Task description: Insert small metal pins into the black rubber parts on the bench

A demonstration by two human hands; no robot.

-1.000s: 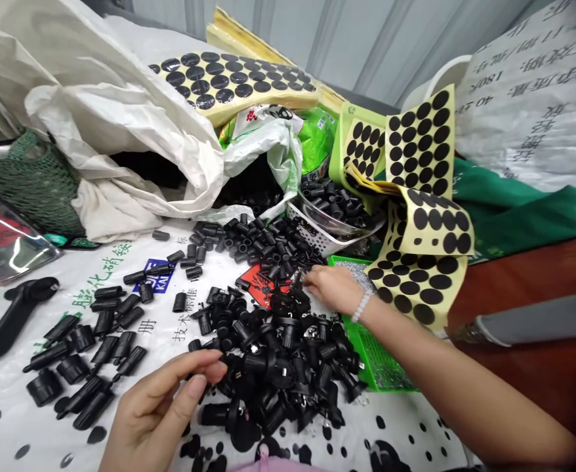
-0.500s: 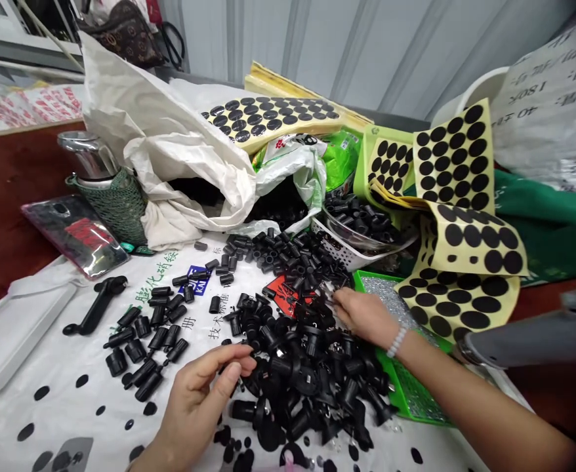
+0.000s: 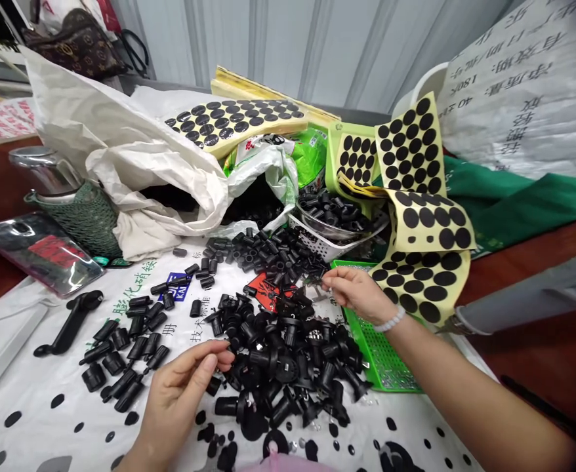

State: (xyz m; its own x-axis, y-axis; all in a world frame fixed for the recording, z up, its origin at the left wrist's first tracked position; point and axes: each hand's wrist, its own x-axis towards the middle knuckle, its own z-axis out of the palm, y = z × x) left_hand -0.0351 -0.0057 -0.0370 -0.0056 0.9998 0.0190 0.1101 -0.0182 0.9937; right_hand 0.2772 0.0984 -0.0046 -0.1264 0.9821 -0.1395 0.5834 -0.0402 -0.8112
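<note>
A heap of black plastic fittings with small metal tips [image 3: 283, 360] lies on a printed white sheet [image 3: 56, 400]. My right hand [image 3: 357, 295] is at the heap's upper right edge, its fingertips pinched on a small part [image 3: 313, 280]. My left hand [image 3: 182, 387] is at the heap's lower left, fingers curled toward the thumb. Whatever they hold is hidden. Loose black sleeves [image 3: 268, 252] lie beyond the heap, and a group of larger black fittings [image 3: 125, 347] lies to its left.
A green mesh tray [image 3: 379, 354] lies under my right wrist. Behind it are a white basket with a metal bowl of sleeves [image 3: 334, 216] and yellow sheets of black round pads [image 3: 423, 282]. A white sack [image 3: 140, 164], phone [image 3: 39, 252] and black handle [image 3: 69, 321] are left.
The whole view has swung, so the table contents sit further left. My right hand's fingers now reach further up and left over the heap. My left hand stays curled beside the heap.
</note>
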